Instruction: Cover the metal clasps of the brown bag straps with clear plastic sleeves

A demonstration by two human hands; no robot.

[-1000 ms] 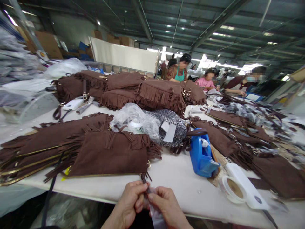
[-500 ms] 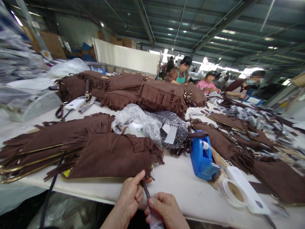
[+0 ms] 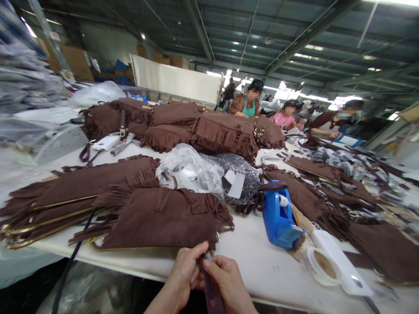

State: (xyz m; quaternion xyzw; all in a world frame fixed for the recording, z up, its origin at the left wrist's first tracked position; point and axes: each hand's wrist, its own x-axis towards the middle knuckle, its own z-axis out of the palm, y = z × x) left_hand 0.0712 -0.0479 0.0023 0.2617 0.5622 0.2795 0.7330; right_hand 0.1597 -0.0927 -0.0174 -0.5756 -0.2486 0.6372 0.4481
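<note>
A brown fringed bag [image 3: 160, 222] lies flat at the table's near edge, gold zip edge towards me. At its lower right corner, my left hand [image 3: 186, 271] is closed with the thumb on top, pinching the end of a dark brown strap [image 3: 212, 290]. Close beside it, my right hand [image 3: 229, 279] grips the same strap between thumb and fingers, and the strap hangs down past the table edge. Where the strap meets the bag corner is hidden by my fingers. A metal ring [image 3: 217, 237] shows just above them.
Stacked fringed bags [image 3: 81, 183] lie left, with a larger pile [image 3: 222, 131] behind. A blue tape dispenser [image 3: 279, 218], a tape roll [image 3: 322, 266] and a white device [image 3: 340, 261] are on the right. Crumpled clear plastic [image 3: 190, 168] lies mid-table. Co-workers [image 3: 248, 102] are across the table.
My right hand has moved up the strap, close against my left hand. Cloudy wrapping seen around the strap's lower part no longer shows; bare brown strap is there now. The bag sits slightly lower and further right.
</note>
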